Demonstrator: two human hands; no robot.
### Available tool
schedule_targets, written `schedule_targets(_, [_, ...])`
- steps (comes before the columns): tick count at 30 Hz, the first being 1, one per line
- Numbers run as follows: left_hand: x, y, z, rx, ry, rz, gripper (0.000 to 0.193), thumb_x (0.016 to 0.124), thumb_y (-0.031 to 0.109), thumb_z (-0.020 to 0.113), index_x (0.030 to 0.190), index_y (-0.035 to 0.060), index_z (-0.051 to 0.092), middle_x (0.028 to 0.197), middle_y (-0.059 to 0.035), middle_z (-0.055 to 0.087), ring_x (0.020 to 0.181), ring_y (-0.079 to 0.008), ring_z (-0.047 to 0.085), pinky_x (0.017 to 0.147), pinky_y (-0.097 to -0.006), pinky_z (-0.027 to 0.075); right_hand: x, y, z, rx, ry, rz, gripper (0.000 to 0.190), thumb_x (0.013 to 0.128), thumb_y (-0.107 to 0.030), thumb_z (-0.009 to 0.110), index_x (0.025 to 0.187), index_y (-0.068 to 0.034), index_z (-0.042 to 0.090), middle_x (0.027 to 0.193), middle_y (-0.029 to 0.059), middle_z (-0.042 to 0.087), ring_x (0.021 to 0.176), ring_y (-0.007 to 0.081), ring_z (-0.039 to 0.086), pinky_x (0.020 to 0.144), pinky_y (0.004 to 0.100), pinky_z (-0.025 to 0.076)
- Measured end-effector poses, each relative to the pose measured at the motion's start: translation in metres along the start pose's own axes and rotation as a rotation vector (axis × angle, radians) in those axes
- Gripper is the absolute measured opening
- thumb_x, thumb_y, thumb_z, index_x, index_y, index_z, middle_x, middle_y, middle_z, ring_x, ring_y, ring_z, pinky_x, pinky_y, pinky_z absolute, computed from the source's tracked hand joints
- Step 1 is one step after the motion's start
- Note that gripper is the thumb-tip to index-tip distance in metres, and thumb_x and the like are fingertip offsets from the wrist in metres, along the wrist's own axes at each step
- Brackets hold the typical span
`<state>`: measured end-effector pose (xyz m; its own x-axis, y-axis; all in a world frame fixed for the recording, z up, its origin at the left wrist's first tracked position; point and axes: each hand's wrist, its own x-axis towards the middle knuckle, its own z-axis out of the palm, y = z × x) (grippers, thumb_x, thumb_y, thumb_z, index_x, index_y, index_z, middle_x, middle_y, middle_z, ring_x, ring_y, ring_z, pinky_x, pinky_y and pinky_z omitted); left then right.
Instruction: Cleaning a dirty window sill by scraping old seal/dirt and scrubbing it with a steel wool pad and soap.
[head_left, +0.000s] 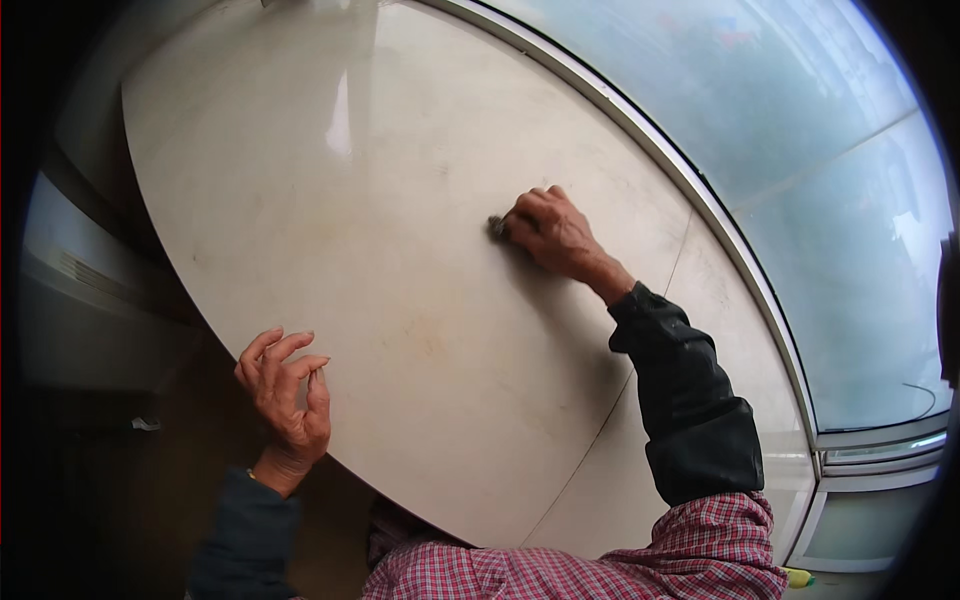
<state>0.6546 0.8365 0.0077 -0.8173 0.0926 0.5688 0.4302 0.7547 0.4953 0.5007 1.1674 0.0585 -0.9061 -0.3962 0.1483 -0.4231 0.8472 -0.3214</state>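
Note:
My right hand (553, 234) grips a small dark wad that looks like a steel-wool scrubber (496, 226), pressed against a glossy cream slab (420, 285). Most of the wad is hidden under my fingers. Faint grey smudges and a yellowish stain (426, 334) mark the slab's surface. At the slab's near left edge hovers my left hand (289, 386), holding nothing. Its fingers are bent and spread, with the thumb tip close to the index fingertip. Dark sleeves cover both forearms, above a red checked garment.
A window with a pale metal frame (675, 154) and bluish glass (810, 217) borders the slab's right side. A thin seam (577, 469) crosses the slab near my right arm. Beyond the left edge, lower down, stands a pale vented object (82, 274). A yellow-green item (799, 577) shows at bottom right.

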Motion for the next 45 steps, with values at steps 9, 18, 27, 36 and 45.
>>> schedule_targets(9, [-0.001,0.001,0.001,0.023,0.036,0.017,0.017,0.073,0.003,0.053,0.086,0.0089,0.061,0.109,-0.0062,0.06,0.116,-0.0314,0.044,0.097,-0.044,0.03,0.043,0.066,0.009,-0.262,0.188,0.306,0.021,0.088,-0.024,0.05,0.091,-0.01,0.065,0.093,0.0123,0.062,0.092,0.0342,0.051,0.076,0.0427,0.042])
schedule_targets(18, [-0.002,0.003,0.001,-0.047,-0.026,-0.037,0.016,0.074,0.003,0.048,0.087,0.0046,0.058,0.107,-0.0118,0.058,0.116,-0.0351,0.041,0.098,-0.0486,0.029,0.139,-0.02,0.065,-0.415,0.365,-0.055,0.011,0.073,-0.008,0.057,0.07,-0.002,0.066,0.072,0.0162,0.063,0.076,0.0287,0.057,0.06,0.0381,0.043])
schedule_targets(27, [-0.006,0.003,-0.002,0.042,-0.092,-0.09,0.015,0.075,-0.001,0.047,0.086,0.0037,0.056,0.106,-0.0133,0.057,0.118,-0.0362,0.04,0.1,-0.0498,0.031,0.176,0.058,0.048,-0.442,0.399,0.156,0.017,0.077,-0.013,0.055,0.074,-0.007,0.071,0.083,0.0132,0.066,0.087,0.0285,0.057,0.071,0.0401,0.041])
schedule_targets(36, [0.0,-0.006,-0.004,0.004,-0.133,0.002,0.015,0.078,0.003,0.048,0.089,0.0026,0.058,0.103,-0.0147,0.057,0.113,-0.0348,0.043,0.097,-0.0462,0.035,-0.027,0.257,-0.082,-0.404,0.323,0.932,0.026,0.09,-0.021,0.046,0.099,-0.014,0.07,0.11,0.006,0.064,0.108,0.0332,0.053,0.089,0.046,0.039])
schedule_targets(45, [0.004,-0.002,0.0,0.003,-0.059,0.073,0.013,0.085,0.007,0.057,0.092,0.0017,0.067,0.101,-0.012,0.066,0.112,-0.0323,0.048,0.096,-0.0462,0.035,0.064,0.18,-0.033,-0.476,0.293,0.7,0.022,0.083,-0.014,0.053,0.094,-0.008,0.071,0.107,0.0131,0.061,0.103,0.0342,0.052,0.086,0.0439,0.041])
